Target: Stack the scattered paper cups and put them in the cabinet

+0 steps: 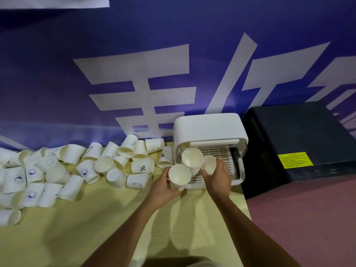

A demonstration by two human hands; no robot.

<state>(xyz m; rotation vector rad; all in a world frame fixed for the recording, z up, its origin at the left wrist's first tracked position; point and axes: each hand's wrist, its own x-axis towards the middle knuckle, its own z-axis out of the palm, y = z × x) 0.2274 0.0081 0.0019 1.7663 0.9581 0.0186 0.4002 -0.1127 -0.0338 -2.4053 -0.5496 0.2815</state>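
Landmark: the white cabinet (210, 130), far right end of the yellow-covered bench (96, 237), lid raised, slatted floor showing.

Far left of the cabinet: scattered paper cups (67, 166), most on their sides, some overlapping, spread in a band along the blue banner (134, 54). A few printed: whale marks, a percent sign. Heap reaches nearly to the cabinet's left wall. Most of the job is still ahead, by my reckoning.

Just left of the cabinet's mouth: left hand (163, 187) wrapped around a single cup (179, 175), mouth up, fingers around the lower wall.

In the mouth itself: a nested stack (192, 160), tilted outward, rims stepped down its side. Whether its base rests on the slats I cannot tell.

Right of the stack, at the opening: right hand (217, 176) closed round another cup (209, 164), thumb side towards the stack. That cup sits just beside the stack; touching or not, unclear.

Right of the cabinet: black box (298, 141) with a yellow label, off the bench.

Step in hand, as I judge it: adding loose cups to the stack. To do it well, line each cup's base over the top rim before pushing, press straight along the stack's axis, brace the stack with the other hand. Go light; thin paper walls crease. Keep the stack leaning into the cabinet, not out.
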